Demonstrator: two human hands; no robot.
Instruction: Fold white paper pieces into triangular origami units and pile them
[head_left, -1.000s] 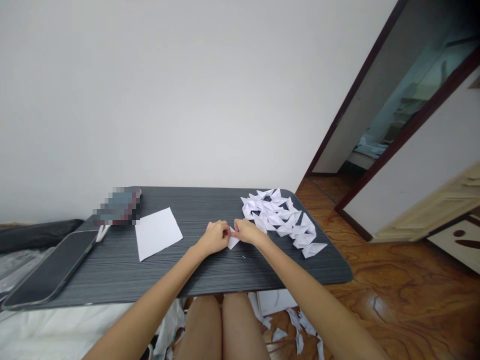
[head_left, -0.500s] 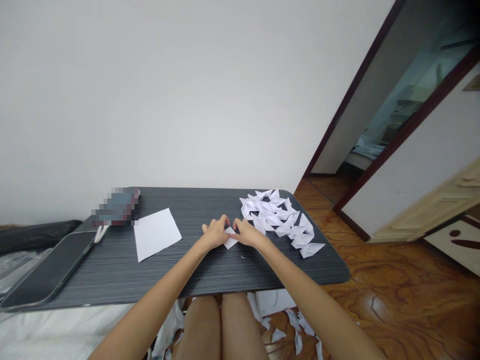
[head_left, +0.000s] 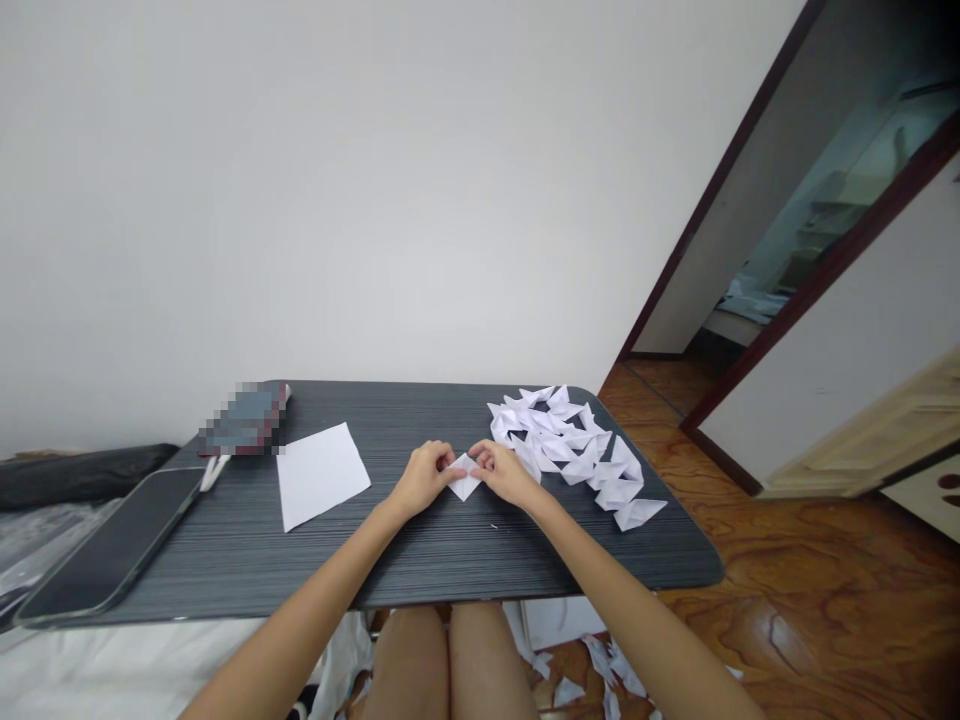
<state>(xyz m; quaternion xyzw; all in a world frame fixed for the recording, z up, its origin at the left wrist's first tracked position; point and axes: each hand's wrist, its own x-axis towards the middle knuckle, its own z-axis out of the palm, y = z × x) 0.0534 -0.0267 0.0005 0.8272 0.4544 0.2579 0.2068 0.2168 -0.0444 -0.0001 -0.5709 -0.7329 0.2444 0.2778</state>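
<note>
Between my two hands is a small folded square of white paper [head_left: 465, 484], turned like a diamond with a crease down its middle. My left hand [head_left: 424, 478] pinches its left corner between thumb and fingers. At the right corner, my right hand [head_left: 507, 474] grips it the same way. Just right of that hand lies a cluster of folded white paper pieces [head_left: 551, 432], pointed and overlapping, and one pointed piece [head_left: 637, 513] sits at its near end. A larger flat sheet of white paper [head_left: 322, 477] rests to the left of my left hand.
The dark wood-grain table [head_left: 405, 415] stands against a white wall [head_left: 375, 200]. At its left are a black phone-like slab [head_left: 112, 540], a white cable [head_left: 214, 470] and a blurred-out item [head_left: 244, 420]. Paper scraps [head_left: 568, 691] litter the floor below.
My hands have drawn apart to the folded paper's left and right corners, so more of it shows. The view has shifted slightly. The paper cluster and large sheet stay in place.
</note>
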